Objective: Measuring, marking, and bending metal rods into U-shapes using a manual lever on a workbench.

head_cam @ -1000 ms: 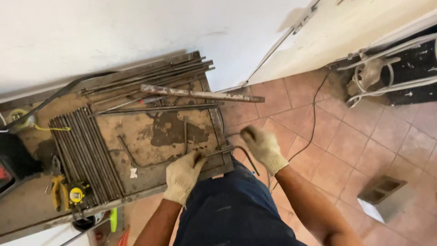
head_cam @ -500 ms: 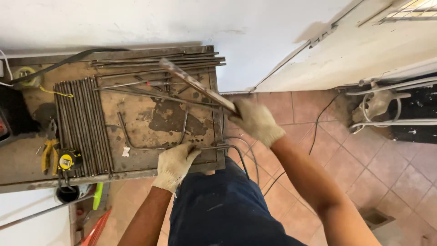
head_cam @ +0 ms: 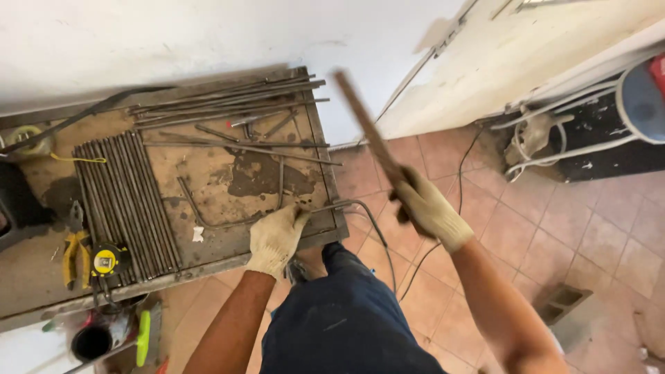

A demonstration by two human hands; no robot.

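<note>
A long rusty metal bar [head_cam: 366, 125] slants up and away over the tiled floor [head_cam: 596, 228], off the right edge of the workbench [head_cam: 208, 180]; its upper part is blurred. The gloved right hand [head_cam: 426, 208] is closed around the bar's lower end, to the right of the bench corner and above the floor.

The gloved left hand [head_cam: 275, 239] rests at the bench's near edge, fingers curled down onto a bent steel rod [head_cam: 346, 206] that runs off the corner and curves downward beside the person's leg. Whether the fingers wrap the rod or only press on it cannot be told. Just left of that hand another bent rod [head_cam: 208, 220] lies flat on the stained top, with a thin upright piece near it.

A row of straight rods [head_cam: 125, 201] lies side by side on the left part of the bench, and a bundle of longer rods [head_cam: 228, 104] lies along the far edge by the white wall [head_cam: 208, 34]. Yellow-handled pliers [head_cam: 73, 253] and a yellow tape measure [head_cam: 105, 261] sit at the near left. A dark cable [head_cam: 460, 173] trails across the tiles
</note>
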